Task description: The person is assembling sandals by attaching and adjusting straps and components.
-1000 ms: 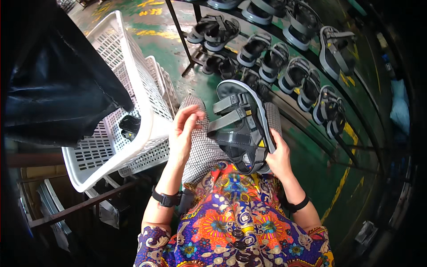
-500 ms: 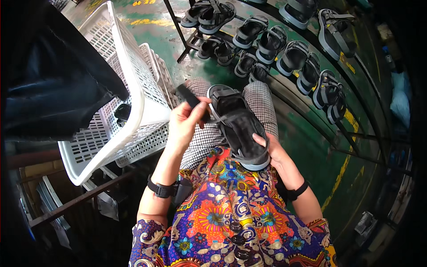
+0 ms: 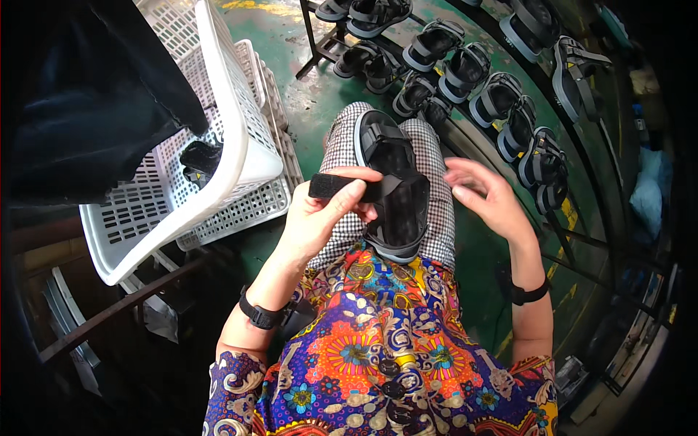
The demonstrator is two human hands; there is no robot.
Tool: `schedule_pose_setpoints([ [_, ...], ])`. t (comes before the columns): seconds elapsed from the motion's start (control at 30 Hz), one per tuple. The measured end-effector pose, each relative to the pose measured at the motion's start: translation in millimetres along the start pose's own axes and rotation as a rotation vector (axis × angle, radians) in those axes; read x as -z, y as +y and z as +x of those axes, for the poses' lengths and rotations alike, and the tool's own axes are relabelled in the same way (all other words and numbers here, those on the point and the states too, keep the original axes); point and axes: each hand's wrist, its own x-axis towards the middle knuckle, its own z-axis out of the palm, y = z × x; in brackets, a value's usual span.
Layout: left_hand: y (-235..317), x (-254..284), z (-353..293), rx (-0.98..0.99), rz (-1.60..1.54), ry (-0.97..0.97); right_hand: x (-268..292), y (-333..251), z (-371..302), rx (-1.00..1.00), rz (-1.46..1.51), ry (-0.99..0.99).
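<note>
A black sandal [image 3: 398, 225] with a grey sole edge lies lengthwise across my lap, its heel end near my shirt. My left hand [image 3: 314, 221] pinches a wide black strap [image 3: 331, 187] between thumb and fingers at the sandal's left side. The strap's fuzzy end sticks out to the left of that hand. To the right of the sandal, my right hand [image 3: 491, 203] hovers with fingers apart, touching nothing. The sandal rests against my checked trousers [image 3: 438, 211], and my left fingers partly hide its middle.
A white perforated basket [image 3: 240, 138] stands at the left, with a black item [image 3: 200, 161] inside and black sheeting [image 3: 94, 109] hanging over it. Ahead and to the right, a dark metal rack [image 3: 309, 36] carries several similar sandals [image 3: 465, 69].
My right hand has let go of the sandal's heel end and moved right, opening. My left hand has shifted right with the strap, and the sandal has turned straighter on my lap.
</note>
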Motion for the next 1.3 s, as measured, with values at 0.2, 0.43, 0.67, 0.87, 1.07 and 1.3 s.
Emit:
schedule_pose_setpoints([
  [0.2, 12, -9, 10, -0.012, -0.048, -0.102, -42, -66, 49, 0.261, -0.022, -0.27],
  [0.43, -31, 39, 10, 0.115, 0.218, -0.032, -21, -67, 54, -0.127, 0.289, -0.201],
  [0.67, -65, 15, 12, 0.145, 0.317, -0.126, -22, -60, 56, -0.249, 0.104, -0.154],
  [0.87, -62, -1, 21, 0.035, 0.526, -0.033, -25, -54, 57, -0.244, 0.026, -0.126],
  [1.07, -59, -1, 21, -0.196, 0.805, -0.004, -27, -52, 56, -0.272, -0.114, -0.087],
  [1.3, -52, -2, 26, -0.279, 0.874, -0.057, -32, -45, 59, -0.077, -0.293, -0.087],
])
